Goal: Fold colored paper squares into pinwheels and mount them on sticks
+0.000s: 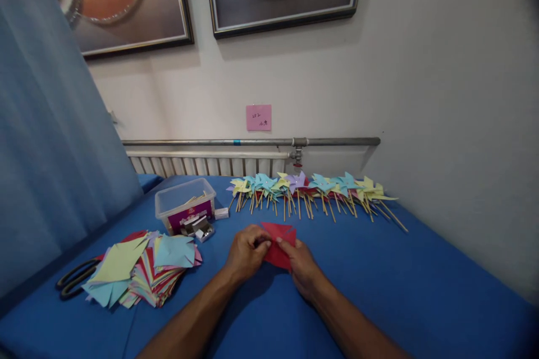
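A red paper square [278,255] with slits cut in from its corners is held up over the blue table between both hands. My left hand [248,249] pinches its left side, thumb and fingertips together; whether anything small sits in that pinch is hidden. On the paper's right side my right hand [302,266] grips it, thumb on the near face and fingers behind. Past the hands lies a long row of finished paper pinwheels [322,183] on wooden sticks. To the left is a pile of cut paper sheets [122,261] in yellow, blue, red and purple.
A clear plastic tub [185,196] holding some sticks stands at the left, with small boxes [222,213] beside it. Black-handled scissors [78,277] lie by the paper pile. A radiator [210,165] and pipe [337,141] run along the wall; a curtain [54,123] hangs left.
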`<move>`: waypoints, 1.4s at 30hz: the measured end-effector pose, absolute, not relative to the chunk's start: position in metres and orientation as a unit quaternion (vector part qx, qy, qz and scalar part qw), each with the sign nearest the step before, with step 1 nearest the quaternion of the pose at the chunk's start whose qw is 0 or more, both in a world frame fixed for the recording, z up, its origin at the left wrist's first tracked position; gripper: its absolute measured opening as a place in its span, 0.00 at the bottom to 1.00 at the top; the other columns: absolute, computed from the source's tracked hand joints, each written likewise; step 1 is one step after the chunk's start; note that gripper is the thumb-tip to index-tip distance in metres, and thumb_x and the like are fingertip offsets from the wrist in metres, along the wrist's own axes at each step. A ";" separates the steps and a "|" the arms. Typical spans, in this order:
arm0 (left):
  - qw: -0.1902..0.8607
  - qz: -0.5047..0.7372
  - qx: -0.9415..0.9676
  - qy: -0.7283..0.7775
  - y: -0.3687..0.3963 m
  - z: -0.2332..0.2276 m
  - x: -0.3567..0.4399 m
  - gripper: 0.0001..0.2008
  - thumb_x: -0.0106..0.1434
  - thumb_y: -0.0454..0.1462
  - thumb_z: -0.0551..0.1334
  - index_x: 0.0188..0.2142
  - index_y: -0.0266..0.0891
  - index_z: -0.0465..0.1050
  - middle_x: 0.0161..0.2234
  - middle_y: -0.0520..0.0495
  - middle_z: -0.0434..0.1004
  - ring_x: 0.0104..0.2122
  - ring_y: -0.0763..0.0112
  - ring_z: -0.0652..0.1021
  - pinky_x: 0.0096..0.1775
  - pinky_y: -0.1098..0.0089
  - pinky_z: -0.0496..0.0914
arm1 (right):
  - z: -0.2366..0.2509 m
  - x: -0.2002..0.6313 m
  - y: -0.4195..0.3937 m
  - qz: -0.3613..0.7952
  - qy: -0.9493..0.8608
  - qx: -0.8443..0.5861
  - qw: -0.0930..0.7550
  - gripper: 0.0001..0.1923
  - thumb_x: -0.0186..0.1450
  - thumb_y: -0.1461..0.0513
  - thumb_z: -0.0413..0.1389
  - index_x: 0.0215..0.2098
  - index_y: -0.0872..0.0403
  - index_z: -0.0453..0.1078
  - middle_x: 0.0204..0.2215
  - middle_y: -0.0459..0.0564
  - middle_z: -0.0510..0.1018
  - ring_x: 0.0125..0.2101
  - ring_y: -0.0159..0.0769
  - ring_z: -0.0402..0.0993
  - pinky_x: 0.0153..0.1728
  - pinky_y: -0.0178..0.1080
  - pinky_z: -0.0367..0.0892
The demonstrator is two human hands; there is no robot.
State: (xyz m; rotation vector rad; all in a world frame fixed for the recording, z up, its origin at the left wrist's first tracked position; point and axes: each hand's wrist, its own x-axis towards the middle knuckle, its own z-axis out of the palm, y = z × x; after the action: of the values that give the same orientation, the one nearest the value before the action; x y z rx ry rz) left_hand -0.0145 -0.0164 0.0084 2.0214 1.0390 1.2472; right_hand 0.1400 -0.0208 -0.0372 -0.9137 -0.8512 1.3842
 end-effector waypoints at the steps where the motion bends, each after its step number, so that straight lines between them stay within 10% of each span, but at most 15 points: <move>1: 0.272 0.460 0.754 0.381 -0.016 0.008 -0.015 0.07 0.58 0.31 0.62 0.28 0.41 0.79 0.29 0.47 0.77 0.32 0.66 0.74 0.38 0.69 0.65 | -0.035 0.140 -0.022 0.600 -0.364 -0.390 0.597 0.24 0.50 0.48 0.70 0.36 0.55 0.78 0.29 0.52 0.85 0.33 0.47 0.83 0.38 0.45 0.75; 24: 0.255 0.474 0.752 0.381 -0.019 0.008 -0.012 0.07 0.56 0.29 0.62 0.28 0.41 0.78 0.34 0.46 0.79 0.37 0.64 0.75 0.42 0.67 0.67 | -0.034 0.138 -0.024 0.590 -0.380 -0.395 0.593 0.20 0.51 0.51 0.70 0.36 0.53 0.79 0.30 0.51 0.85 0.30 0.45 0.82 0.35 0.43 0.74; 33: 0.500 0.488 0.548 0.460 -0.008 0.006 -0.012 0.16 0.53 0.47 0.68 0.23 0.36 0.71 0.19 0.52 0.69 0.22 0.74 0.67 0.28 0.71 0.60 | -0.034 0.141 -0.019 0.522 -0.419 -0.449 0.592 0.16 0.51 0.51 0.69 0.33 0.52 0.78 0.26 0.48 0.84 0.27 0.42 0.79 0.32 0.41 0.72; 42: 0.597 0.483 0.455 0.451 -0.002 -0.007 -0.009 0.17 0.39 0.41 0.75 0.20 0.37 0.69 0.18 0.53 0.70 0.19 0.77 0.67 0.25 0.73 0.58 | -0.035 0.140 -0.022 0.530 -0.449 -0.440 0.569 0.20 0.51 0.49 0.69 0.35 0.54 0.80 0.27 0.49 0.85 0.28 0.44 0.79 0.31 0.42 0.72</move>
State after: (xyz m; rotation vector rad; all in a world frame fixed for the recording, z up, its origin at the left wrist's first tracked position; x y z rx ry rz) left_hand -0.0089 -0.0016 -0.0070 1.0549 1.0466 1.1212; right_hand 0.1399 -0.0221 -0.0352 -1.0329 -1.0537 1.2439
